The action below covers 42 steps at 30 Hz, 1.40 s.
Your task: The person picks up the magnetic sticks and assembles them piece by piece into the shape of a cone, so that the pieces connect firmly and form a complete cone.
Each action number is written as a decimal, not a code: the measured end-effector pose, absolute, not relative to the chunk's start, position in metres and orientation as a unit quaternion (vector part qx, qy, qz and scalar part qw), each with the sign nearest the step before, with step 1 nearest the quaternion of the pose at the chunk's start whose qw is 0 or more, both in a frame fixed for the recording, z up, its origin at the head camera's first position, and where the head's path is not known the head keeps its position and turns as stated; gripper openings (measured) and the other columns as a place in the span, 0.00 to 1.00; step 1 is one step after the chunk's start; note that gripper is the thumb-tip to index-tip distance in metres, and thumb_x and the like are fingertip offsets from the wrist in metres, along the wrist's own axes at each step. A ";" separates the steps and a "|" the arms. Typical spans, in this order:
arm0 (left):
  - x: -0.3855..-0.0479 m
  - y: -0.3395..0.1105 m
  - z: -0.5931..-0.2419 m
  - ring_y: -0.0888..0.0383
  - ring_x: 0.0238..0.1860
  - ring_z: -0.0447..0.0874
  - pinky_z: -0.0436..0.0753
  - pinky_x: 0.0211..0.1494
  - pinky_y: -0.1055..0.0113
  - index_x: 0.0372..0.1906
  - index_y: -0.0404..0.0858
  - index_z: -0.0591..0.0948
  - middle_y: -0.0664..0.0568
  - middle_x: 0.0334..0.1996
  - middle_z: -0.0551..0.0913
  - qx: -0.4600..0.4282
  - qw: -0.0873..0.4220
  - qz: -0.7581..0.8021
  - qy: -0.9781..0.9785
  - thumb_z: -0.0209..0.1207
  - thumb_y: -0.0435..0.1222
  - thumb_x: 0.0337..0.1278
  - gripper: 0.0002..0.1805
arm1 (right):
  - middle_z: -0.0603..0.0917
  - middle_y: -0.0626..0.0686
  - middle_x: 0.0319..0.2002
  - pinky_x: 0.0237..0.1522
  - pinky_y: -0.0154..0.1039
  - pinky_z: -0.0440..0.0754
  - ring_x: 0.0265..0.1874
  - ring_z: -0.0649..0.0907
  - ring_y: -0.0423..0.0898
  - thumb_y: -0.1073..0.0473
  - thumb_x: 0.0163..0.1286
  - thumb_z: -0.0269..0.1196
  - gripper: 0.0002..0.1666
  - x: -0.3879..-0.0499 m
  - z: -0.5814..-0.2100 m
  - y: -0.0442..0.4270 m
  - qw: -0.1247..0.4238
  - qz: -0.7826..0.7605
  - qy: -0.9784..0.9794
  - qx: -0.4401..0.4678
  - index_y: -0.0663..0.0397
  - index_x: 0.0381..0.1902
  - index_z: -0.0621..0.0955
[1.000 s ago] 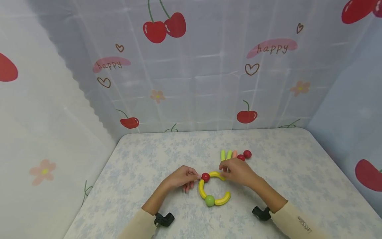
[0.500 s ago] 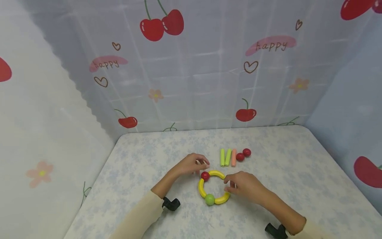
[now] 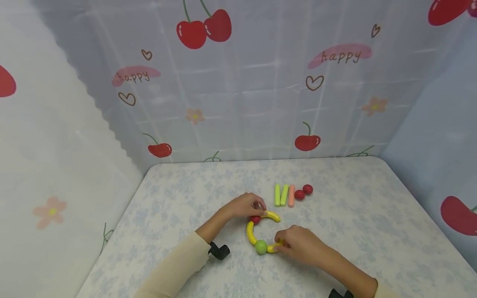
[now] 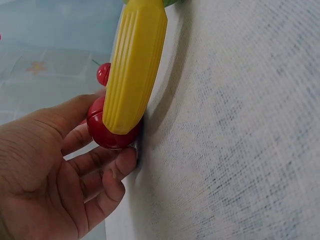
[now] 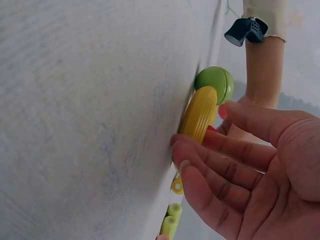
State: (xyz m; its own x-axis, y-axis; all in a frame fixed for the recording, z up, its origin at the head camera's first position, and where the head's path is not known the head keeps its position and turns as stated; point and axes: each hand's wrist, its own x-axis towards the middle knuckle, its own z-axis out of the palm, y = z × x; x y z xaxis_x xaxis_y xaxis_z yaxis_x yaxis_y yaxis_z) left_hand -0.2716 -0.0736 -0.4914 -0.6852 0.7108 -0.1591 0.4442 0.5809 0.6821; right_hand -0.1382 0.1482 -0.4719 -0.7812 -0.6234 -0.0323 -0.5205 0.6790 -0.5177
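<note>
Three curved yellow pieces, a red ball (image 3: 255, 220) and a green ball (image 3: 261, 247) form a ring open at the right. My left hand (image 3: 246, 205) pinches the upper yellow piece (image 3: 273, 216) beside the red ball. In the left wrist view, the red ball (image 4: 102, 131) and the left yellow piece (image 4: 135, 65) partly hide what its fingertips touch. Low on the ring, my right hand (image 3: 303, 245) pinches the free end of the lower yellow piece (image 3: 272, 249); in the right wrist view thumb and fingers lie around this piece (image 5: 200, 115).
Behind the ring lie two light green sticks (image 3: 277, 195), (image 3: 284, 195), an orange stick (image 3: 291, 196) and two red balls (image 3: 299, 195), (image 3: 307, 189). A patterned cloth covers the table (image 3: 186, 182), with printed curtains behind and at the sides.
My right hand has moved from the upper yellow piece down toward me to the lower one. My left hand has gone from left of the red ball over it to the upper piece.
</note>
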 end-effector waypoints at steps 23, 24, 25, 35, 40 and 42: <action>-0.236 -0.099 -0.494 0.60 0.17 0.75 0.75 0.23 0.71 0.53 0.39 0.81 0.55 0.22 0.81 0.239 0.214 0.380 0.868 0.63 0.37 0.69 0.12 | 0.78 0.39 0.32 0.29 0.35 0.75 0.28 0.74 0.35 0.51 0.68 0.71 0.16 -0.152 -0.477 0.159 0.072 -0.209 0.950 -0.221 0.49 0.51 0.87; -0.236 -0.099 -0.495 0.60 0.17 0.75 0.74 0.23 0.71 0.52 0.40 0.81 0.55 0.22 0.81 0.234 0.210 0.381 0.869 0.63 0.38 0.69 0.12 | 0.78 0.39 0.33 0.29 0.34 0.75 0.28 0.74 0.35 0.52 0.68 0.70 0.16 -0.154 -0.478 0.160 0.071 -0.210 0.949 -0.224 0.49 0.51 0.87; -0.237 -0.099 -0.496 0.61 0.17 0.74 0.73 0.22 0.71 0.52 0.41 0.82 0.55 0.21 0.81 0.229 0.207 0.382 0.871 0.63 0.40 0.69 0.12 | 0.79 0.39 0.33 0.30 0.34 0.75 0.28 0.74 0.35 0.52 0.68 0.70 0.16 -0.155 -0.478 0.160 0.070 -0.211 0.948 -0.230 0.50 0.51 0.87; -0.244 -0.095 -0.499 0.60 0.16 0.74 0.73 0.22 0.70 0.45 0.40 0.84 0.55 0.22 0.80 0.205 0.201 0.386 0.877 0.66 0.41 0.66 0.10 | 0.82 0.43 0.37 0.28 0.33 0.74 0.28 0.74 0.34 0.53 0.69 0.69 0.15 -0.165 -0.480 0.164 0.057 -0.213 0.939 -0.263 0.51 0.51 0.87; -0.241 -0.099 -0.499 0.59 0.14 0.76 0.74 0.20 0.70 0.46 0.41 0.84 0.53 0.19 0.79 0.194 0.219 0.413 0.862 0.65 0.41 0.67 0.09 | 0.81 0.42 0.36 0.27 0.32 0.74 0.26 0.73 0.34 0.54 0.68 0.70 0.15 -0.168 -0.479 0.163 0.055 -0.219 0.935 -0.272 0.52 0.51 0.87; -0.238 -0.101 -0.500 0.57 0.13 0.77 0.75 0.20 0.69 0.46 0.41 0.83 0.52 0.18 0.79 0.198 0.224 0.424 0.855 0.64 0.41 0.67 0.09 | 0.81 0.42 0.36 0.27 0.32 0.73 0.26 0.73 0.34 0.54 0.68 0.70 0.15 -0.170 -0.478 0.163 0.054 -0.221 0.933 -0.278 0.52 0.50 0.87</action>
State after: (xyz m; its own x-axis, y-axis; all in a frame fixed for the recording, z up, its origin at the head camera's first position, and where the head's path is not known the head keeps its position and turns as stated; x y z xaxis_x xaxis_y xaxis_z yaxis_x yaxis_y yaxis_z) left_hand -0.2381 -0.1011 -0.4996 -0.8216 0.5279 -0.2154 0.1478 0.5622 0.8137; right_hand -0.1696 0.1632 -0.4781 -0.8392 -0.5434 0.0217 -0.4952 0.7471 -0.4435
